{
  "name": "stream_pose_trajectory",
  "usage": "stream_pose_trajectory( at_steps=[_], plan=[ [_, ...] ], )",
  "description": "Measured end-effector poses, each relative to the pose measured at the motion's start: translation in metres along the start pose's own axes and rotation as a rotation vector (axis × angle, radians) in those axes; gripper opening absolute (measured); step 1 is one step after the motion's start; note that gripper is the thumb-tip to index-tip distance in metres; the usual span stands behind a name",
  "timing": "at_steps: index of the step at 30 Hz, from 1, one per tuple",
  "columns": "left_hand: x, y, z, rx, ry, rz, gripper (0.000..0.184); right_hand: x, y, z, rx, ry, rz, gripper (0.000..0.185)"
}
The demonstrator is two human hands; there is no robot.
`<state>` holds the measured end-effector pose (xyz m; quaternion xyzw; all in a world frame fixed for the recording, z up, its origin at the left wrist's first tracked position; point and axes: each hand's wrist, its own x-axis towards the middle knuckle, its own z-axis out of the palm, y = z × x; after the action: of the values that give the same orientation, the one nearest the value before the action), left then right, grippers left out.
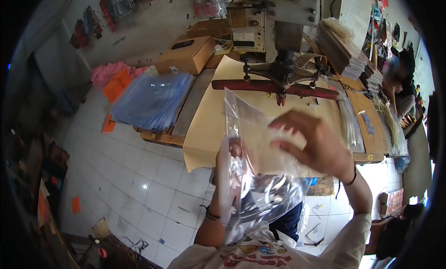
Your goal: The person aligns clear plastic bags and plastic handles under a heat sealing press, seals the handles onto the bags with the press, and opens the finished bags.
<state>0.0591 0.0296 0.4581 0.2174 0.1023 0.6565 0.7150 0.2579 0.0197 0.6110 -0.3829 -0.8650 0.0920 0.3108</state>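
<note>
A clear plastic bag (274, 194) or folded sheet stands up in front of my chest, glossy and creased. My left hand (235, 153) grips it along its left side and shows partly through the film. Just right of the plastic's upper part is my right hand (313, 141), fingers curved and thumb apart, with nothing visible between them. Whether its fingertips touch the film I cannot tell. Beyond both hands, tan paper (209, 115) covers the worktable under a press machine with a red bar (251, 87).
Bluish plastic sheets (151, 99) are stacked at the table's left, near a cardboard box (186, 53). A control box (247, 29) stands behind. Clear strips (349, 122) and stacked plastic packs (341, 50) lie right. Another person (402, 74) is at the far right.
</note>
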Motion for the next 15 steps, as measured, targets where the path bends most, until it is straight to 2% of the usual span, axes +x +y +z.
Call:
stream_pose_trajectory(
  at_steps=[1, 2, 3, 5, 6, 10, 13, 14, 15],
  plan=[
    [-0.001, -0.002, 0.005, 0.033, 0.013, 0.040, 0.021, -0.005, -0.013, 0.005, 0.161, -0.081, 0.045, 0.040],
    [0.001, -0.002, 0.013, 0.118, -0.006, 0.112, 0.021, -0.008, -0.018, 0.011, 0.269, -0.181, -0.003, 0.058],
    [0.000, 0.001, 0.031, 0.262, -0.010, 0.268, 0.019, -0.011, -0.028, 0.012, 0.294, -0.273, -0.001, 0.087],
    [0.000, 0.007, 0.068, 0.559, 0.058, 0.587, 0.018, -0.017, -0.036, 0.012, 0.269, -0.310, -0.054, 0.112],
    [0.005, 0.003, 0.071, 0.664, 0.068, 0.717, 0.014, -0.014, -0.040, 0.007, 0.358, -0.357, -0.035, 0.125],
    [0.020, 0.023, 0.086, 1.229, 0.000, 1.149, 0.005, -0.012, -0.048, -0.005, 0.495, -0.242, -0.021, 0.094],
    [0.022, 0.035, 0.102, 1.217, -0.125, 1.099, 0.003, -0.016, -0.044, -0.009, 0.360, -0.135, 0.060, 0.084],
    [0.021, 0.041, 0.103, 1.244, -0.189, 1.075, 0.006, -0.015, -0.048, -0.012, 0.411, -0.111, 0.126, 0.067],
    [0.022, 0.044, 0.106, 1.123, -0.191, 1.020, 0.006, -0.015, -0.045, -0.014, 0.377, -0.129, 0.119, 0.061]
  ],
)
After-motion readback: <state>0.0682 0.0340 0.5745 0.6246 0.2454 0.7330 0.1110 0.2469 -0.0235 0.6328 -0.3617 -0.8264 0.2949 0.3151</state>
